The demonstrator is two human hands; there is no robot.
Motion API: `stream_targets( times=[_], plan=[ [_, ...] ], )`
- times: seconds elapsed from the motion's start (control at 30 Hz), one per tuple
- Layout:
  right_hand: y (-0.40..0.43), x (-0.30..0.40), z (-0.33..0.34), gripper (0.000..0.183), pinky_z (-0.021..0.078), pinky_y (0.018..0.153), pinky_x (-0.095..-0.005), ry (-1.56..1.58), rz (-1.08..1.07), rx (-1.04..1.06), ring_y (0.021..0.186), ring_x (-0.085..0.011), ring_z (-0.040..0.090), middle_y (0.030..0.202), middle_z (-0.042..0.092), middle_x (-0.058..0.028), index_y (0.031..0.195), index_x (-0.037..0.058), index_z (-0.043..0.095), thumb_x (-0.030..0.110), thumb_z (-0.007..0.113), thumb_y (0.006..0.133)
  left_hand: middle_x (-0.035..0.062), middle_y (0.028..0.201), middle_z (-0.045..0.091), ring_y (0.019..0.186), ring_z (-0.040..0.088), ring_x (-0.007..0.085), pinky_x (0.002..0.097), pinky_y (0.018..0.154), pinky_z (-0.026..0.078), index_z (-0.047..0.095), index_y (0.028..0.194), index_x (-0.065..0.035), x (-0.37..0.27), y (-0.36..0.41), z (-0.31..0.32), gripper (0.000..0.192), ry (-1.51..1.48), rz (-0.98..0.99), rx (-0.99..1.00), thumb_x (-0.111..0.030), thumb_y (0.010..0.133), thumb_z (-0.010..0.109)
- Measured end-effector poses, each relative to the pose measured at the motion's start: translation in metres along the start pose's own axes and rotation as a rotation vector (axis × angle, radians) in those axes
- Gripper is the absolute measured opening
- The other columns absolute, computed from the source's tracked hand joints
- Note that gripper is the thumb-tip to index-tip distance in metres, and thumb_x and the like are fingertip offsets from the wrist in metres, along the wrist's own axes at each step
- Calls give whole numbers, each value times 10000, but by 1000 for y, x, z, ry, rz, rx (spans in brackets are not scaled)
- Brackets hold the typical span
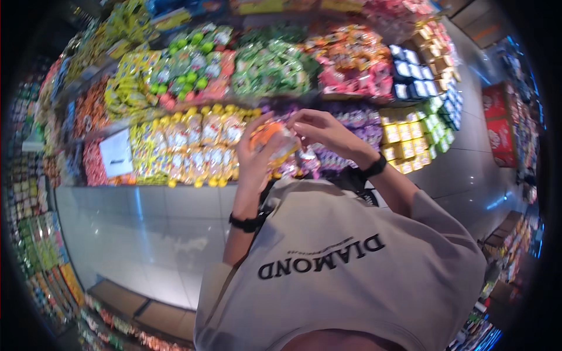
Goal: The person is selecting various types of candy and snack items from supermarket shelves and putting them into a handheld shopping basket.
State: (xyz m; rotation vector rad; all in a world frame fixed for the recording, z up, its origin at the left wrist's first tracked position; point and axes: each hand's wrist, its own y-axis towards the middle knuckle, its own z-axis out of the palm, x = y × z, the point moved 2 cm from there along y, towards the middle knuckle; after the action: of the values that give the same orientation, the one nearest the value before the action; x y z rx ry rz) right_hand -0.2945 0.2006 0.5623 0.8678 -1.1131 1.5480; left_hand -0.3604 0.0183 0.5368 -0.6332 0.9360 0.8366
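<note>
An orange packet in clear, shiny wrapping point(266, 133) is in my left hand point(254, 153), between the thumb and fingers. My right hand point(322, 129) is at the packet's right side with its fingers curled together; whether they pinch the wrapping I cannot tell. Beneath both hands is the display's front row. Clear bags with yellow balls point(199, 136) lie to the left of the packet, and purple packets point(366, 125) lie by my right hand.
Behind are green packets point(272, 68), orange packets point(358, 46) and dark-blue boxes point(412, 72). Yellow boxes point(406, 136) stand at the front right. A white card with writing point(116, 152) leans at the left. Glossy tiled floor point(175, 232) borders the display; a red carton point(498, 125) stands to the right.
</note>
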Motion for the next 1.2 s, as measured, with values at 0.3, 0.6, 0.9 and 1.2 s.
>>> stream_targets(
  times=[0.3,0.6,0.9,1.2],
  plan=[
    [-4,-12,3,205,541,760,-249,-58,7,-107,875,-76,636,966,670,-29,1082,23,632,135,722,936,73,1212,610,1054,622,134,262,918,496,639,1222,-24,-3,11,1,323,-51,-86,1,-132,929,723],
    [-14,5,26,286,517,743,-367,-1154,-933,-289,870,-282,600,965,640,-77,956,52,690,-15,775,692,79,1046,657,805,678,127,257,531,556,537,1353,-55,-10,10,-1,483,-123,-109,18,-151,923,734],
    [-23,26,35,191,480,806,-352,-1084,-799,-487,913,-253,607,1008,639,-80,993,54,683,137,771,845,68,1007,646,757,658,117,248,506,533,617,1225,-28,-22,12,-7,328,134,57,122,-59,909,702],
    [-19,-22,3,224,454,631,-266,-340,-73,-89,655,-99,565,767,655,-10,911,11,640,210,738,939,67,1024,658,805,640,104,240,625,535,642,1185,-27,-8,23,-15,248,264,66,182,-77,943,670]
  ],
)
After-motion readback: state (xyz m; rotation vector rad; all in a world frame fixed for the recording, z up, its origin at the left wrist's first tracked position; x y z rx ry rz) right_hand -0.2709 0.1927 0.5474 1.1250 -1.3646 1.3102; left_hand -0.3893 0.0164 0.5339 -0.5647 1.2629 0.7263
